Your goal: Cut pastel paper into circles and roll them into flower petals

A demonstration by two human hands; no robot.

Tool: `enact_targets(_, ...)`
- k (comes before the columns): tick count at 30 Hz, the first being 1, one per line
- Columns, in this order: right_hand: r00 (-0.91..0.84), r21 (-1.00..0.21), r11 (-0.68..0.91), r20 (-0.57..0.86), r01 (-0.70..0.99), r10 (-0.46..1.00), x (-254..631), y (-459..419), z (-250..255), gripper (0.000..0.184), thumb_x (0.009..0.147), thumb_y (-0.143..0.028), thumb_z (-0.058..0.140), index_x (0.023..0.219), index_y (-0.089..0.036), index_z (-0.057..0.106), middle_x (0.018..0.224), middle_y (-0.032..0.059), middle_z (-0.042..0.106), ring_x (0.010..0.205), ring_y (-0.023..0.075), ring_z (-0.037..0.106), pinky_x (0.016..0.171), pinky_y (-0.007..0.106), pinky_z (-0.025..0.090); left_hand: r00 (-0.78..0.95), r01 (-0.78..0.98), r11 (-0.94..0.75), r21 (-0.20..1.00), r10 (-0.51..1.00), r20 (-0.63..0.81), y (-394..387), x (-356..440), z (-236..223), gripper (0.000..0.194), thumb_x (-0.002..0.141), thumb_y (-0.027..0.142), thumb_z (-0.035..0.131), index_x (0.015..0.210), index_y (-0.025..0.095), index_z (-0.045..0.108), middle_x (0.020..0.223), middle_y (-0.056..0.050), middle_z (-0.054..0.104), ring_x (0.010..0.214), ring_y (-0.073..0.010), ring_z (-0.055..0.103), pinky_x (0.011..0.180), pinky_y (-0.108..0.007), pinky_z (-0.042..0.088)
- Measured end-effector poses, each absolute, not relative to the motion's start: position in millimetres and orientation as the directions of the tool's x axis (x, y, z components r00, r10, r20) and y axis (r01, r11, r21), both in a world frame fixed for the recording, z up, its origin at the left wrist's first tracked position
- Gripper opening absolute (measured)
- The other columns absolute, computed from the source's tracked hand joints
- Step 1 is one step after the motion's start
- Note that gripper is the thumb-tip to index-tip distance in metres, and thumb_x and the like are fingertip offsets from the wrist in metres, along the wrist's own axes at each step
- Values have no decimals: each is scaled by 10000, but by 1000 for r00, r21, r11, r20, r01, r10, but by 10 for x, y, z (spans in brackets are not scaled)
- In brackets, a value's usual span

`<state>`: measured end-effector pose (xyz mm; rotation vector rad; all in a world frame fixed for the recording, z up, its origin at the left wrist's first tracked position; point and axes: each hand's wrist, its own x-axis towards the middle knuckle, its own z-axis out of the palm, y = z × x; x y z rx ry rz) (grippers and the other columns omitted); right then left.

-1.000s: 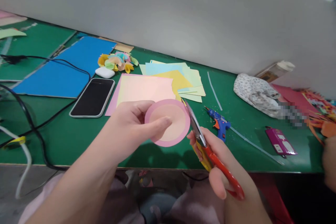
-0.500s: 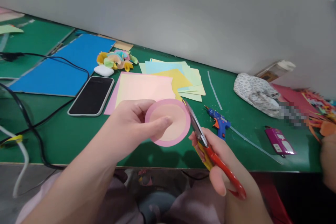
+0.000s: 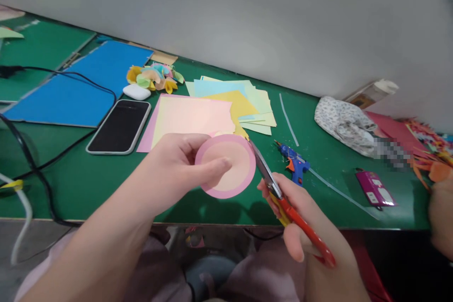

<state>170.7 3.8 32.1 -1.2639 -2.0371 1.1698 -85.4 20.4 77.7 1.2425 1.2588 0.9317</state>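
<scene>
Between the thumb and fingers of my left hand [image 3: 184, 165] are paper circles [image 3: 240, 186], a peach one on top of a larger pink one. My thumb presses on the peach face, and my fingers are hidden behind. In my right hand [image 3: 297, 203] are scissors [image 3: 271, 181] with red and yellow handles. Their blades point up and left along the right rim of the circles. A yellow edge of paper shows at the blade tips; I cannot tell whether they touch it. Behind the circles lie pink and cream paper sheets [image 3: 193, 113] on the green table.
A phone [image 3: 119, 127], a white case [image 3: 137, 92] and paper petals [image 3: 154, 77] lie to the left, near a blue board [image 3: 78, 82] and black cables. Rightward are a blue glue gun [image 3: 294, 160], a purple packet [image 3: 375, 188], a patterned cloth [image 3: 343, 125] and another person's hand [image 3: 440, 217].
The view has shifted slightly, so the table things sit a little further left and higher. My hands, the circles and the scissors keep almost the same position.
</scene>
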Motion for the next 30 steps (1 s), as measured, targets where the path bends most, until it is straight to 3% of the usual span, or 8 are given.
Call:
enact_targets(6, -467, -911, 109, -98, 397, 879, 1760, 32, 343, 972, 423, -938, 513, 1059, -211, 626, 833, 23, 545, 700, 179, 491, 582, 242, 441, 140, 165, 132, 977, 978, -156, 217, -855, 752, 242, 734, 347, 716, 638, 129, 678, 571, 26, 547, 534, -81, 475, 447, -147, 350)
enact_targets(25, -482, -892, 142, -94, 430, 871, 1802, 20, 350, 852, 482, -910, 548, 1004, -239, 596, 862, 12, 539, 772, 196, 503, 627, 232, 430, 176, 258, 131, 957, 968, -180, 249, -871, 686, 235, 732, 386, 703, 676, 158, 699, 592, 11, 556, 557, -107, 489, 460, -175, 366)
enact_targets(30, -509, -883, 156, -104, 443, 854, 1841, 29, 344, 876, 480, -931, 478, 1010, -241, 582, 833, 2, 517, 733, 174, 482, 557, 215, 385, 169, 255, 136, 957, 969, -182, 263, -868, 663, 189, 696, 349, 707, 639, 169, 705, 559, 6, 547, 520, -104, 471, 429, -169, 353)
